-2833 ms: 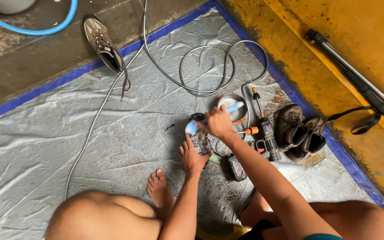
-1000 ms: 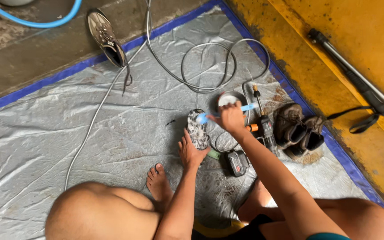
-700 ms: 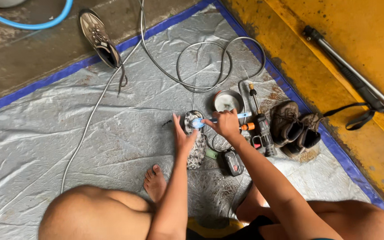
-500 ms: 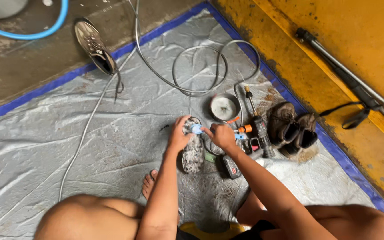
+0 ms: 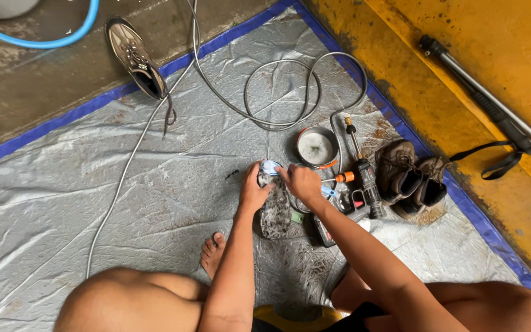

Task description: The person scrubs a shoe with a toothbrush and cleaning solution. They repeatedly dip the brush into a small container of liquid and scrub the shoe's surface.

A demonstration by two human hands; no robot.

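A grey patterned insole lies on the silver tarp in front of my knees. My left hand grips its left edge near the top. My right hand is closed on a small brush with a light-blue handle and presses down at the insole's upper end, where a bit of blue and white shows between the hands. The brush head is hidden under my fingers.
A round bowl of cloudy water stands just beyond my right hand. Beside it lie a spray gun on a coiled grey hose and a pair of brown shoes. Another shoe lies far left, a black pole on yellow floor.
My right hand reached with the brush to the bowl, then came back onto the insole. My left hand shifted up to the insole's top edge. The view moved slightly.
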